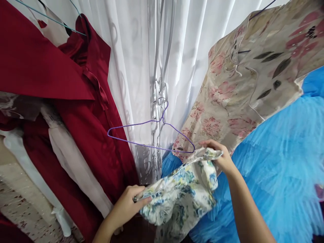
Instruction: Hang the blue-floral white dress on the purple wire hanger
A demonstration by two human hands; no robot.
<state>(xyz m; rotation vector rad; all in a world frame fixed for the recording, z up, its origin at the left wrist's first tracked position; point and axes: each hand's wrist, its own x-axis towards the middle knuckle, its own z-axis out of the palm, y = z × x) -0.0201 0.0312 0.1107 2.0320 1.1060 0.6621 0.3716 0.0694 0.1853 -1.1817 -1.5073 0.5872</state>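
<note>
A white garment with a blue and yellow floral print point(181, 190) is stretched between my two hands by its upper edge. My left hand point(130, 202) pinches its left end, thumb on top. My right hand point(219, 156) grips the right end, with the fingers partly behind the cloth. Just above the garment, a bare purple wire hanger point(149, 121) hangs from a white ornate metal stand point(158, 101). The hanger's right corner is close to my right hand; I cannot tell whether it touches the cloth. The lower part of the garment drops out of view.
Dark red garments point(83, 81) hang on the left, with pale sleeves and light clothes among them. To the right hang a beige dress with pink flowers point(227, 98) and a bright blue tulle skirt point(273, 162). A white curtain point(131, 50) covers the back.
</note>
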